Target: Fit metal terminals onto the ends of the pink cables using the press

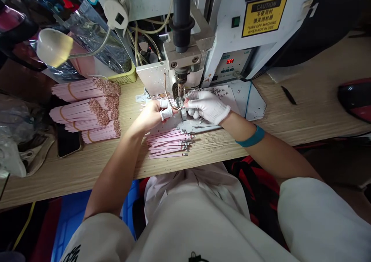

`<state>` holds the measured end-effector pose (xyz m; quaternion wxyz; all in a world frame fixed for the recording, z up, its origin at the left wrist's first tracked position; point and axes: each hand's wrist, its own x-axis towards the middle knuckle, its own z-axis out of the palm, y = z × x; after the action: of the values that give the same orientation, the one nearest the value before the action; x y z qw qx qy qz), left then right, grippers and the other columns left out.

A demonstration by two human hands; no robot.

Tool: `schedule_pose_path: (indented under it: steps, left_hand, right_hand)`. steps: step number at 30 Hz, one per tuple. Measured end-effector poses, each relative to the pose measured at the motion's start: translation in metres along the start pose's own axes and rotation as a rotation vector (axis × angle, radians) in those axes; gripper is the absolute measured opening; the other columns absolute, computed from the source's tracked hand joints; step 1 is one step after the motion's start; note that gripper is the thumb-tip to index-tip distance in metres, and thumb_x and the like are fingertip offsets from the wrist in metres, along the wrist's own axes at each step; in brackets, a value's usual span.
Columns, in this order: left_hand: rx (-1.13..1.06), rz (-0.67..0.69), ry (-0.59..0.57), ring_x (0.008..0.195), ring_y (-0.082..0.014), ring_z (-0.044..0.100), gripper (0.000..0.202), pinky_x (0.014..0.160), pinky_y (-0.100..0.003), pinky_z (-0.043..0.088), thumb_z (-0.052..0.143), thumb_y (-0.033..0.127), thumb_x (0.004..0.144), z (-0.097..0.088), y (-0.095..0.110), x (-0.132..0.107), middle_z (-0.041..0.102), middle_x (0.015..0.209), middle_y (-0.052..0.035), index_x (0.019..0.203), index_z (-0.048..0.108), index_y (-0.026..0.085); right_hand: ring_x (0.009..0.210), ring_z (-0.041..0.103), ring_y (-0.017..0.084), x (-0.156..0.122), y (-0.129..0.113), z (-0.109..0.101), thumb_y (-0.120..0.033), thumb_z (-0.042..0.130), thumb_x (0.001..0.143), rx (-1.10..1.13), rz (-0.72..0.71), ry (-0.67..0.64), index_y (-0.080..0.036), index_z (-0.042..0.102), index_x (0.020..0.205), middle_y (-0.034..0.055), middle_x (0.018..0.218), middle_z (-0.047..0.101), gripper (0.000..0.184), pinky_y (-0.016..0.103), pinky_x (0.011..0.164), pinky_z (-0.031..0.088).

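Note:
My left hand, bare with white finger cots, is pinched closed right under the press head of the machine; what it pinches is too small to name. My right hand, in a white glove, is closed beside it and touches a small metal piece on the machine's plate. The fingertips of both hands meet at the tool. Just in front of my left wrist lies a loose pile of pink wires with metal ends.
Bundles of pink wires bound with bands are stacked at the left. A phone lies beside them, and a lamp hangs over them. The white machine fills the back. A black marker lies on the wooden bench.

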<state>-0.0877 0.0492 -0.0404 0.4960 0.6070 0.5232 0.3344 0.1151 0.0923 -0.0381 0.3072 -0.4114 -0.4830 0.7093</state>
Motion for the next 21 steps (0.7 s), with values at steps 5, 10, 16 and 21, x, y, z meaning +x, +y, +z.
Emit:
schedule_pose_path:
  steps: [5, 10, 16, 21]
  left_hand:
    - [0.053, -0.011, 0.022, 0.052, -0.0068, 0.039, 0.024, 0.049, -0.020, 0.031, 0.072, 0.034, 0.071, -0.0008, 0.0028, -0.0012, 0.052, 0.060, 0.0030, 0.064, 0.060, 0.014]
    - [0.088, -0.010, 0.031, 0.057, -0.0080, 0.042, 0.020, 0.052, -0.020, 0.031, 0.070, 0.032, 0.071, 0.0000, 0.0054, -0.0020, 0.056, 0.065, 0.0017, 0.069, 0.065, 0.013]
    - [0.119, -0.017, 0.025, 0.065, -0.0105, 0.050, 0.016, 0.058, -0.021, 0.035, 0.067, 0.028, 0.069, 0.0000, 0.0092, -0.0019, 0.064, 0.073, -0.0002, 0.073, 0.068, 0.012]
    - [0.131, 0.000, 0.038, 0.063, -0.0105, 0.048, 0.015, 0.058, -0.022, 0.036, 0.064, 0.027, 0.067, -0.0001, 0.0083, 0.0006, 0.062, 0.070, -0.0001, 0.070, 0.066, 0.012]
  right_hand:
    - [0.033, 0.047, 0.008, -0.0059, -0.0031, 0.0013, -0.009, 0.064, 0.082, -0.101, 0.014, -0.025, -0.015, 0.059, 0.077, -0.0004, 0.051, 0.059, 0.009, 0.016, 0.025, 0.030]
    - [0.034, 0.046, 0.008, -0.0050, -0.0034, -0.0022, -0.012, 0.067, 0.080, -0.118, -0.003, -0.049, -0.017, 0.059, 0.083, -0.0024, 0.051, 0.057, 0.011, 0.017, 0.026, 0.031]
    - [0.038, 0.047, 0.007, 0.0022, 0.0024, -0.0029, -0.005, 0.065, 0.075, -0.074, -0.074, -0.089, -0.018, 0.056, 0.079, -0.0044, 0.055, 0.053, 0.016, 0.016, 0.028, 0.029]
    - [0.038, 0.045, 0.006, -0.0002, 0.0015, 0.0005, -0.004, 0.064, 0.076, -0.079, -0.082, -0.070, -0.018, 0.056, 0.079, -0.0054, 0.054, 0.051, 0.016, 0.015, 0.028, 0.028]
